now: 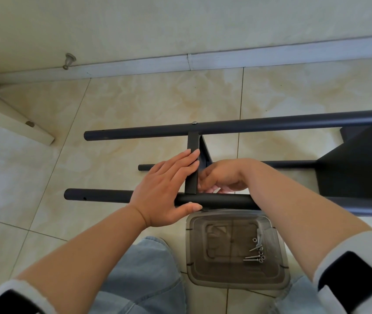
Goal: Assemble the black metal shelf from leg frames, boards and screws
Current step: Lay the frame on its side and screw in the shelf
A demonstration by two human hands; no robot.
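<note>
The black metal shelf lies on its side on the tiled floor. Its far leg tube and near leg tube run left to right, with a thinner rod between them. A black board stands on edge between the two tubes; another board sits at the right. My left hand lies flat against the upright board, thumb under the near tube. My right hand is curled behind that board near the tube; what its fingers hold is hidden. Several silver screws lie in a clear plastic tray.
A white skirting board runs along the wall, with a metal door stop at the left. A pale door or panel edge juts in from the left. My knees in jeans are at the bottom, beside the tray.
</note>
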